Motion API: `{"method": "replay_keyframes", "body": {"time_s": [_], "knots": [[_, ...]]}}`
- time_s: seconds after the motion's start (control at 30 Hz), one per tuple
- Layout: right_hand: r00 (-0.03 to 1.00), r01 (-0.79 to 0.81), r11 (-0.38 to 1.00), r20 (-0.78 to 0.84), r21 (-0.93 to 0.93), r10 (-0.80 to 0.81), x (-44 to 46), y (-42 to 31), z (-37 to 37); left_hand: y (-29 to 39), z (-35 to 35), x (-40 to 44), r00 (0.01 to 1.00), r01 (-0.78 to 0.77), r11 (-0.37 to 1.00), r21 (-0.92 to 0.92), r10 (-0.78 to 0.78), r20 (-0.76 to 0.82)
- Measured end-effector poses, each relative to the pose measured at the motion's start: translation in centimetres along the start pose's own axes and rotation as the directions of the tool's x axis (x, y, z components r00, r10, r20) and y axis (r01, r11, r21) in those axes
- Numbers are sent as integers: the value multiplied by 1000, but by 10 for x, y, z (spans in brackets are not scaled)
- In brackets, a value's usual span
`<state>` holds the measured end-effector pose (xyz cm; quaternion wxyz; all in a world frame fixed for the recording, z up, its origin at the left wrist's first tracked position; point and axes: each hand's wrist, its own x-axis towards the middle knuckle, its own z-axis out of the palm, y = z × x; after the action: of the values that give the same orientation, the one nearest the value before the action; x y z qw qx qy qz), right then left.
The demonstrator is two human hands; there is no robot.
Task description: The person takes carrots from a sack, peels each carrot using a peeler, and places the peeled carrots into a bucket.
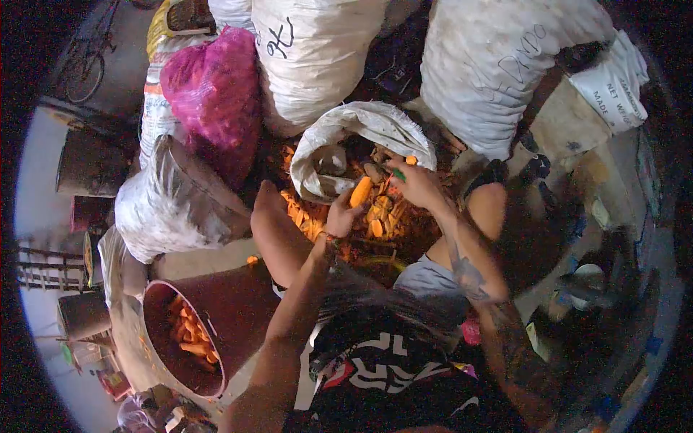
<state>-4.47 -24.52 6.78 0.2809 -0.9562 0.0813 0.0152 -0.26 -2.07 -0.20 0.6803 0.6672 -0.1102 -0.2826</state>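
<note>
My left hand (pixel 341 218) is closed around a peeled orange root vegetable (pixel 361 192), held tilted with its far end pointing up. Just to its right, my right hand (pixel 421 187) grips a small tool with a green part (pixel 398 175); its working end is too small to make out. A small orange piece (pixel 411 160) shows at the back of the right hand. Beyond both hands, a white woven sack (pixel 317 148) stands with its mouth rolled open, brownish unpeeled roots (pixel 375 172) at its near edge. Orange peelings (pixel 386 213) lie heaped below the hands.
A dark red bucket (pixel 245 317) at the lower left holds several peeled orange pieces (pixel 192 335). Full white sacks (pixel 317 58) and a pink mesh sack (pixel 213 101) stand in front. Another grey-white sack (pixel 170 202) leans at left. My bare knees flank the peelings.
</note>
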Motion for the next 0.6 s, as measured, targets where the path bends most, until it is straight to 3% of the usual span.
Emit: {"method": "replay_keyframes", "body": {"time_s": [0.07,0.1,0.17,0.27,0.33,0.4,0.47,0.5,0.6], "knots": [[996,78,990,-29,-121,-82,-3,-1,22,14,1,-1,1000,13,992,127,-12,-4],[995,93,995,-32,-29,-94,-7,-8,23,18,2,-1,1000,18,981,191,-18,-5],[993,116,972,17,-203,-115,-13,-35,13,19,2,2,993,114,972,205,-114,-12],[983,175,899,25,-402,-181,-17,-39,11,38,16,-7,996,85,987,133,-82,-21],[993,-17,968,106,-251,44,-4,-17,21,39,22,-13,999,36,995,97,-34,-16],[933,-264,958,221,-110,283,10,13,36,22,19,-1,1000,-19,994,106,19,1],[936,-194,976,280,-95,213,4,6,18,3,10,2,994,110,989,-103,-109,22],[961,-160,987,230,17,152,-1,7,17,3,7,2,985,170,963,-207,-166,39],[963,-200,961,221,190,156,-3,5,13,6,-4,0,990,110,887,-448,-58,130]]}}
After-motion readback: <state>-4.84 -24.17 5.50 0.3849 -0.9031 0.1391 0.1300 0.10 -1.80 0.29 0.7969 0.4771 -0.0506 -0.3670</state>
